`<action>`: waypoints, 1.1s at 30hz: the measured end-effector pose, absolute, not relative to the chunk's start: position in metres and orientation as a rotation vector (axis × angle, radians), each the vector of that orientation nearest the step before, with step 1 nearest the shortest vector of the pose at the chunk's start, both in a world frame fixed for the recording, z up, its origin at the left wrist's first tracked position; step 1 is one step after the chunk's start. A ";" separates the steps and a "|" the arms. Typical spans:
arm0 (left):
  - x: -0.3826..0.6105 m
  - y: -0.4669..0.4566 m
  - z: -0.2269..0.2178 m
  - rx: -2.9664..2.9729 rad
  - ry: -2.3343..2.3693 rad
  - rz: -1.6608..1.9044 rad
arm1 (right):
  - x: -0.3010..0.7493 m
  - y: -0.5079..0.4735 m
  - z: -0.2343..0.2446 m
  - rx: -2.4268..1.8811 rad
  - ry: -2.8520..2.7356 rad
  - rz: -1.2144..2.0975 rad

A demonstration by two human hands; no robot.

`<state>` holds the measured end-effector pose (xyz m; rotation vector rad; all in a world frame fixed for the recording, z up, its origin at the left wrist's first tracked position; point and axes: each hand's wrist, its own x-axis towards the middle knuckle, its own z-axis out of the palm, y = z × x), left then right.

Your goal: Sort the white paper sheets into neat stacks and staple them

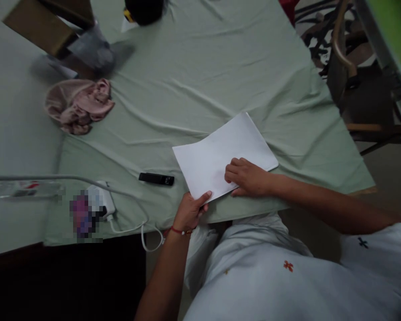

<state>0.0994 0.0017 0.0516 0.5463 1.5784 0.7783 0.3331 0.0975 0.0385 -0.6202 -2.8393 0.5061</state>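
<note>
A white sheet of paper (220, 154) lies on the pale green cloth (194, 89) near the table's front edge. My left hand (189, 211) pinches the sheet's near left corner, thumb on top. My right hand (249, 178) rests on the sheet's near edge with its fingers curled and pressed down on the paper. A red thread bracelet circles my left wrist.
A small black stick-shaped device (156, 179) lies left of the paper. A white charger with cable (103, 203) sits at the front left. A crumpled pink cloth (78, 104) lies further back. A cardboard box (43, 22) stands far left. A chair (357, 84) stands right.
</note>
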 end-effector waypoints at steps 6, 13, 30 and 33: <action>0.100 0.003 0.056 0.478 1.581 0.787 | 0.322 0.092 0.039 -0.561 -2.873 0.521; 0.101 0.000 0.056 0.473 1.574 0.727 | 0.311 0.093 0.036 -0.580 -2.887 0.537; 0.091 -0.011 0.050 0.358 1.451 0.921 | 0.319 0.112 0.028 -0.457 -2.733 0.732; 0.089 -0.015 0.047 0.356 1.396 0.951 | 0.318 0.110 0.025 -0.444 -2.768 0.718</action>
